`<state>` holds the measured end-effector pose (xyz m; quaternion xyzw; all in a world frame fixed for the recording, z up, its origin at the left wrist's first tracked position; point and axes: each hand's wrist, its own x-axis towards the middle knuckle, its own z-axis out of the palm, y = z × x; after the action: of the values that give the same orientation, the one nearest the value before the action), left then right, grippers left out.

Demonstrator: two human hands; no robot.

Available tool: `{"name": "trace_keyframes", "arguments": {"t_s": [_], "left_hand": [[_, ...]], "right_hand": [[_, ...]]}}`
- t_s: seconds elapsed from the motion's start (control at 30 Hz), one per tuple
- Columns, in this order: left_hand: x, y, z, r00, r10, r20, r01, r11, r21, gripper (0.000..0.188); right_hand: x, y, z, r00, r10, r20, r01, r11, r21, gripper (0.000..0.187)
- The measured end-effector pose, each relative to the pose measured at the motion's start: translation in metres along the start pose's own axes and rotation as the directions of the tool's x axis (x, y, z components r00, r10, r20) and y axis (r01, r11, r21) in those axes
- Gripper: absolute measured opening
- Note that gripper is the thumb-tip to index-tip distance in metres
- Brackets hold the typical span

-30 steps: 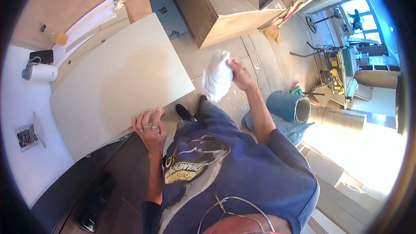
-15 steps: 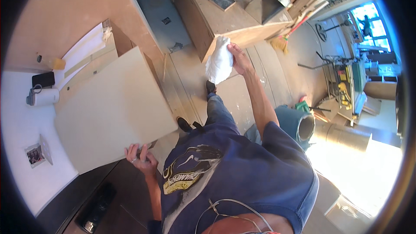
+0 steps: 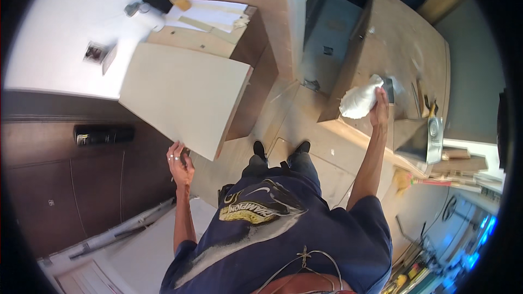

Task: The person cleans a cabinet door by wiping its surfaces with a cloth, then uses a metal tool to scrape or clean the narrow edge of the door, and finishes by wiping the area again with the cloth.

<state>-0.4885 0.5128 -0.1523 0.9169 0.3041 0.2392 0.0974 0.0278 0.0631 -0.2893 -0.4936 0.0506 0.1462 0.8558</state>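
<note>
My right hand [image 3: 381, 110] grips a crumpled white cloth [image 3: 358, 102], held up at the near edge of a wooden workbench [image 3: 397, 38]. The cloth hangs to the left of my fingers and partly covers a flat dark pad [image 3: 388, 90] lying on the bench top. On the other side, my left hand [image 3: 181, 166] is at the near edge of a large cream-coloured board [image 3: 185, 95]. Its fingers are curled around a small dark thing that I cannot make out. The board lies flat on top of a brown wooden cabinet [image 3: 253, 95].
Papers [image 3: 210, 13], a white bottle [image 3: 150, 17] and a black phone-like slab [image 3: 158, 1] lie behind the board. An open wall socket box [image 3: 95, 53] is at the left. A metal-edged trowel [image 3: 434, 140], wood offcuts [image 3: 463, 160] and a broom [image 3: 403, 179] are at the right.
My body and view have turned to the right, toward the workbench. My right hand has carried the cloth to the bench edge. My left hand stays at the board's edge.
</note>
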Motion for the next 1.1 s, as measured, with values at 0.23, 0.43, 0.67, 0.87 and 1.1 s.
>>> {"name": "trace_keyframes", "arguments": {"t_s": [0.23, 0.43, 0.67, 0.87, 1.1], "left_hand": [[-0.021, 0.032, 0.008, 0.994, -0.104, -0.035, 0.105, 0.993, 0.049, 0.05], [-0.014, 0.022, 0.027, 0.993, -0.096, -0.068, 0.088, 0.989, -0.121, 0.05], [0.011, 0.012, 0.013, 0.987, 0.118, -0.111, -0.094, 0.975, 0.203, 0.041], [0.075, 0.057, 0.007, 0.965, 0.185, -0.188, -0.153, 0.973, 0.172, 0.037], [0.152, 0.189, 0.039, 0.944, 0.303, -0.132, -0.321, 0.935, -0.151, 0.039]], "right_hand": [[0.016, -0.005, 0.038, 0.987, 0.121, 0.109, -0.118, 0.992, -0.033, 0.032], [0.05, -0.079, 0.009, 0.996, -0.049, 0.071, 0.053, 0.997, -0.054, 0.034], [-0.014, -0.174, 0.015, 0.949, -0.314, -0.025, 0.296, 0.918, -0.264, 0.031], [-0.097, -0.289, -0.042, 0.812, -0.562, -0.16, 0.512, 0.816, -0.268, 0.035], [-0.14, -0.256, -0.13, 0.294, -0.952, -0.078, -0.038, 0.07, -0.997, 0.034]]}}
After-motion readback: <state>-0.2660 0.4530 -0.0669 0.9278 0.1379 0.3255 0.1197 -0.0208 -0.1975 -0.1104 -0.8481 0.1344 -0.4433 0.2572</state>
